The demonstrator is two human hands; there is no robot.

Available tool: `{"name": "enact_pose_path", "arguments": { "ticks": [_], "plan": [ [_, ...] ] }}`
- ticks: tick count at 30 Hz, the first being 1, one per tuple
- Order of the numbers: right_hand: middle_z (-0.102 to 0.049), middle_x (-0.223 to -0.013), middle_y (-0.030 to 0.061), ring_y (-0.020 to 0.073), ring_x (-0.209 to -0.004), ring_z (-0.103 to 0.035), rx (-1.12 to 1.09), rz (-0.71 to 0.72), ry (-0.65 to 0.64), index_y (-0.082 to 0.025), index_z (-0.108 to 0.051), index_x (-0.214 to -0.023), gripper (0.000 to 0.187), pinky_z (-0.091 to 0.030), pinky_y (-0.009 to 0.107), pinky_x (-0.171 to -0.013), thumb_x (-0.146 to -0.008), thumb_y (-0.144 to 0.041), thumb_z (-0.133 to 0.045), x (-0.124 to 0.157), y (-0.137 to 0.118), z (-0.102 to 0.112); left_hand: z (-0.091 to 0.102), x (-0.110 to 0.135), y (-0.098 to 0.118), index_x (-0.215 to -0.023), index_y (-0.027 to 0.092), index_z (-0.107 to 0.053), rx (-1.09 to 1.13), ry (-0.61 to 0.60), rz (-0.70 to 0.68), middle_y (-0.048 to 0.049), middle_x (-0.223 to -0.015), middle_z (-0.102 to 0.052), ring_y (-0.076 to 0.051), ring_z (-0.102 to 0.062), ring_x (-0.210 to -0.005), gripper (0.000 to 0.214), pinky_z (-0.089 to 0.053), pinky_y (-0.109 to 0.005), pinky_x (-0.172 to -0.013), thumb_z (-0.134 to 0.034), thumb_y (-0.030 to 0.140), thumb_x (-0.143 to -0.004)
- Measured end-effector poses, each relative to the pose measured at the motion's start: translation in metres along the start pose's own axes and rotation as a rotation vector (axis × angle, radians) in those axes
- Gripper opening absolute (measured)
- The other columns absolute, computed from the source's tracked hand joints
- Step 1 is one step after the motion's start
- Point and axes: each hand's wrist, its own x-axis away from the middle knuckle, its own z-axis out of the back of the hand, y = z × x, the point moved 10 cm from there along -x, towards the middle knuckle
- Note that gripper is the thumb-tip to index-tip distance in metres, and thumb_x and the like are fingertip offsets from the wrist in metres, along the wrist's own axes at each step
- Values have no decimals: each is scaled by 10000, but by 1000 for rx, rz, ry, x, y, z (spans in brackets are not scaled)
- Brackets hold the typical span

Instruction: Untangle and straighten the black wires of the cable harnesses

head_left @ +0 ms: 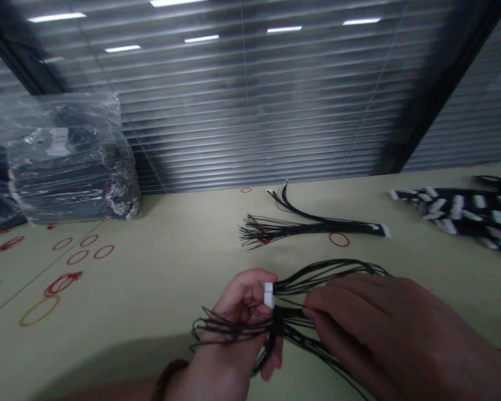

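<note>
Head view, looking forward and down over a pale desk (150,289). Near the front edge of the desk, left hand (237,317) curled closed, thumb and fingers pinching a white plastic connector (269,295) upright, with a loose spray of thin black wires (234,328) fanning out on both sides of the grip. Dark band (169,379) around the left wrist. Right hand (371,328) just beside it, fingers bent and close together, fingertips (311,312) pinching a few strands of the same wires, apart from the connector.

Farther up the middle of the desk and well apart from both hands, a second bundle of black wires (313,225), strands splayed at the left end, white end piece (384,229) at the right. Red rubber band (339,239) just below that bundle, another (246,190) near the far edge. At the far right of the desk, a heap of black strands with white bands (455,214), too blurred for detail. Toward the far left corner, a clear plastic bag (67,161) of dark coiled material. Red rings (77,257) and one yellow ring (39,310) scattered near the left side. Slatted window blinds (250,111) behind the far edge.
</note>
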Motion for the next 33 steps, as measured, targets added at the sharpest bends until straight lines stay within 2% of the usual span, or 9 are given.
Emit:
{"name": "enact_pose_path", "arguments": {
  "ticks": [4,7,11,16,19,24,29,33],
  "plan": [
    [-599,-690,-19,122,-540,-511,29,33,38,-197,-604,-777,347,-334,301,-494,-936,-134,-302,-2,-5,5,1,0,-2,-1030,327,-621,5,2,11,54,-782,-526,14,-536,-424,186,-394,-40,-374,-543,223,-897],
    [-615,-719,-12,125,-581,-537,33,30,42,-193,-598,-774,326,-365,299,-527,-931,-132,-318,-1,-5,5,2,-1,-3,-1030,334,-621,15,-14,-7,64,-762,-487,17,-537,-409,187,-376,-32,-355,-546,228,-896],
    [-578,-667,-25,135,-569,-521,-37,-63,-4,-205,-563,-740,245,-363,286,-521,-892,-142,-381,1,4,0,-1,-1,-2,-1045,329,-615,-36,-55,-34,60,-752,-470,-2,-556,-406,175,-358,-42,-333,-560,278,-886],
    [-559,-635,-42,132,-548,-503,-156,-225,-75,-228,-533,-700,241,-335,275,-509,-888,-180,-390,5,16,-7,4,4,3,-1037,320,-602,-167,61,-77,65,-735,-486,-1,-558,-399,164,-363,-47,-351,-566,323,-877],
    [-563,-632,-44,124,-542,-503,-199,-263,-88,-230,-533,-688,249,-330,272,-508,-888,-187,-392,5,18,-9,3,6,6,-1054,311,-588,-189,69,-103,68,-725,-474,11,-533,-379,169,-333,-42,-334,-550,308,-890],
    [-568,-654,-50,114,-546,-509,-214,-240,-90,-235,-549,-723,205,-332,265,-514,-876,-178,-424,6,18,-10,1,6,4,-1052,315,-600,-175,55,-91,64,-707,-497,10,-529,-379,173,-323,-42,-338,-561,308,-884],
    [-577,-693,-42,130,-590,-526,-136,-157,-60,-226,-545,-764,186,-360,273,-547,-875,-141,-422,7,9,-12,1,8,2,-1035,295,-621,-167,54,-81,49,-718,-525,18,-524,-390,166,-327,-40,-355,-584,303,-874],
    [-569,-673,-34,134,-578,-527,-33,-89,-18,-219,-524,-758,216,-357,286,-534,-905,-143,-385,0,0,-8,6,4,-3,-1008,282,-625,-144,61,-13,57,-686,-513,-11,-525,-377,192,-354,-76,-332,-632,347,-828]
  ]
}}
